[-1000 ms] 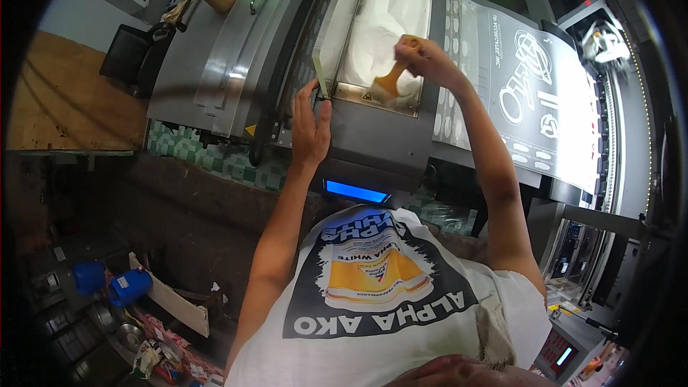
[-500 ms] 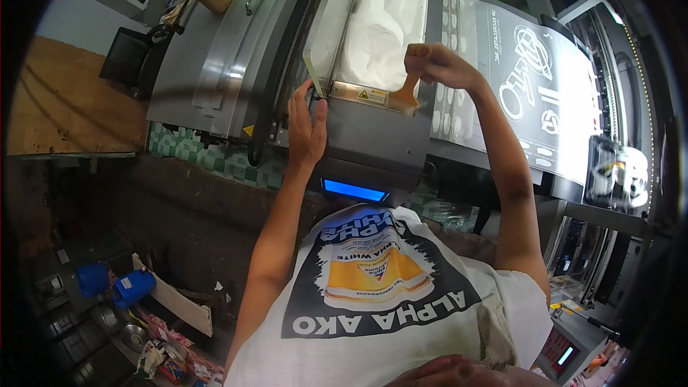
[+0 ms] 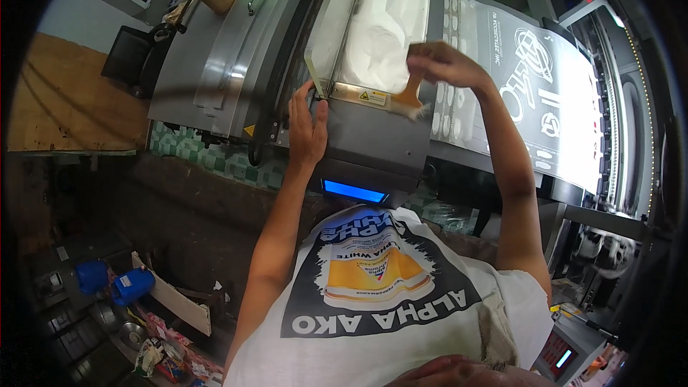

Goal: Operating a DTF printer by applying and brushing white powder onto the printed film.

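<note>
Bristles of a small wooden-handled brush (image 3: 410, 98) splay just below the right hand (image 3: 443, 64), whose grip is closed around the short tan handle, holding the brush over the front lip of the grey metal machine housing (image 3: 373, 145). Directly behind that grip lies the heaped white powdery mass (image 3: 383, 25) filling the machine's open trough. Left of the grip, across the yellow-labelled front strip, the left hand (image 3: 308, 129) presses flat against the housing corner, fingers spread and closing on nothing, touching the edge of the clear raised lid (image 3: 331, 25). Beneath both hands glows a blue display panel (image 3: 352, 191).

Judging by its looks, the brush should be light and stiff in the handle, soft and yielding at the bristles, so the handle is the sensible place to hold it, near the ferrule for control. The white mass looks loose and crumbly, likely to scatter under a hard stroke. The lid appears thin and somewhat flexible.
</note>
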A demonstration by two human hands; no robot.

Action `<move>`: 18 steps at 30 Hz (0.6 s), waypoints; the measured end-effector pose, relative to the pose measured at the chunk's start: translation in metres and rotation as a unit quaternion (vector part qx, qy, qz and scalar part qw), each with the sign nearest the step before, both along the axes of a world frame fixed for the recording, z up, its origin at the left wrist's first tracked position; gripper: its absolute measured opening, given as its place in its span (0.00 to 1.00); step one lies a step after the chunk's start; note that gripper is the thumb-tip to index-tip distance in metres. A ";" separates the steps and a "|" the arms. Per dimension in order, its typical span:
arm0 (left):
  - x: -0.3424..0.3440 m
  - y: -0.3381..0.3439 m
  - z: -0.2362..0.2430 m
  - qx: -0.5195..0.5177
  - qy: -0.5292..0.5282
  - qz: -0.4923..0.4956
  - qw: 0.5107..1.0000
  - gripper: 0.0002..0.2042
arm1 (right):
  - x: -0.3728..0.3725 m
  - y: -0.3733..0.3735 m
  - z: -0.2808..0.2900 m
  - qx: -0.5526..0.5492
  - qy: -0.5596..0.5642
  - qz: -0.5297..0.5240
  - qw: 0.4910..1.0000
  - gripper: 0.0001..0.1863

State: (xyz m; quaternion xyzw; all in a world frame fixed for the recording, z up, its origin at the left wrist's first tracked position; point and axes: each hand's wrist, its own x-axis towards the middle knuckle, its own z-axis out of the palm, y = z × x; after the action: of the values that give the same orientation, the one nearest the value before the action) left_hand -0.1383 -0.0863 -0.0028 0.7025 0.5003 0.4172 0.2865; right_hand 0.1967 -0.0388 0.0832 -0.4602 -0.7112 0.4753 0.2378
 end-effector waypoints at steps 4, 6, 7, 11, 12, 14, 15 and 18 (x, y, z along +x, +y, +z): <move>-0.002 -0.001 -0.003 0.010 0.003 -0.001 1.000 0.30 | 0.000 -0.006 0.013 0.098 -0.041 -0.004 0.994 0.20; -0.002 0.001 -0.002 0.014 0.003 0.007 1.000 0.29 | 0.008 -0.015 0.025 0.201 -0.041 -0.150 0.967 0.18; -0.001 0.001 -0.001 0.016 0.000 0.000 1.000 0.29 | 0.009 -0.023 0.032 0.192 -0.031 -0.219 0.956 0.16; -0.002 0.000 0.000 0.016 0.002 -0.006 1.000 0.30 | 0.001 -0.030 0.031 0.253 -0.249 -0.288 0.890 0.17; 0.000 0.000 0.001 0.017 0.001 -0.010 1.000 0.30 | -0.002 -0.028 0.015 0.337 -0.293 -0.262 0.855 0.19; -0.001 0.001 -0.001 0.001 -0.009 -0.008 1.000 0.31 | -0.031 -0.021 0.008 0.225 -0.225 -0.262 0.911 0.21; -0.002 0.002 -0.003 0.000 -0.009 -0.008 1.000 0.31 | -0.044 -0.021 0.016 0.170 -0.182 -0.237 0.939 0.21; -0.004 0.002 -0.005 0.001 -0.009 -0.002 1.000 0.31 | -0.037 -0.014 0.028 0.228 -0.146 -0.293 0.917 0.20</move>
State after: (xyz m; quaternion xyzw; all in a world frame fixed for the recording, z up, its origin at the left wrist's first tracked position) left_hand -0.1425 -0.0847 -0.0077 0.7002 0.4956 0.4235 0.2909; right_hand 0.1599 -0.0530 0.1108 -0.6455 -0.6604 0.1368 0.3584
